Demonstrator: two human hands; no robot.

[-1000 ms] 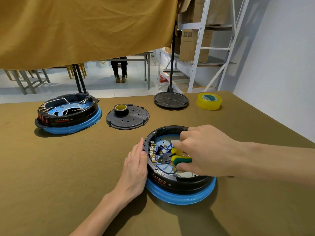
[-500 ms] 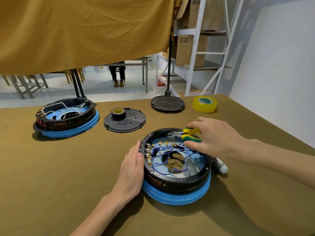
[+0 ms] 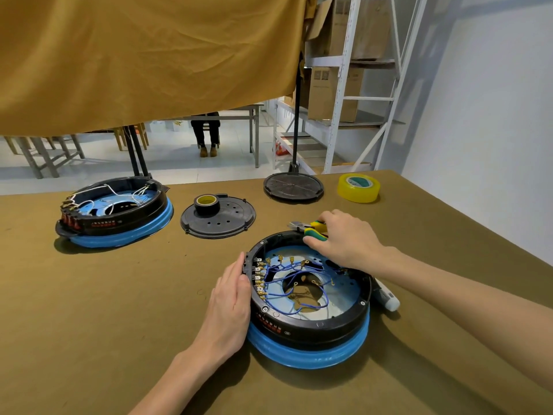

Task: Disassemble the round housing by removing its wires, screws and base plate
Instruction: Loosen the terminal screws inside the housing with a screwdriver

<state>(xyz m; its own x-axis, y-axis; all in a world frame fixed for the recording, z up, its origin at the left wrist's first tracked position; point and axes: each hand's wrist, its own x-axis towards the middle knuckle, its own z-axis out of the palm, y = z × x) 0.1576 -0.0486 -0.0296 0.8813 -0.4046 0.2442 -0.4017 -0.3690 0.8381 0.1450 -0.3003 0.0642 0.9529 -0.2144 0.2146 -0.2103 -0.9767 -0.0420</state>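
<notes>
The housing (image 3: 309, 298) sits on the table (image 3: 89, 324) near the front edge, between the two hands. The left hand (image 3: 230, 307) lies flat against its left wall, fingers straight and together, pressing the black rim. The right hand (image 3: 344, 241) hovers over the far rim, fingers curled round the pliers (image 3: 308, 228), whose metal nose points left just beyond the housing. The housing is a round black plastic ring on a smooth blue base, open on top. Inside, a pale blue plate with a central hole carries thin blue wires (image 3: 287, 283) looping to a row of brass terminals along the left wall. Small screws dot the rim.
</notes>
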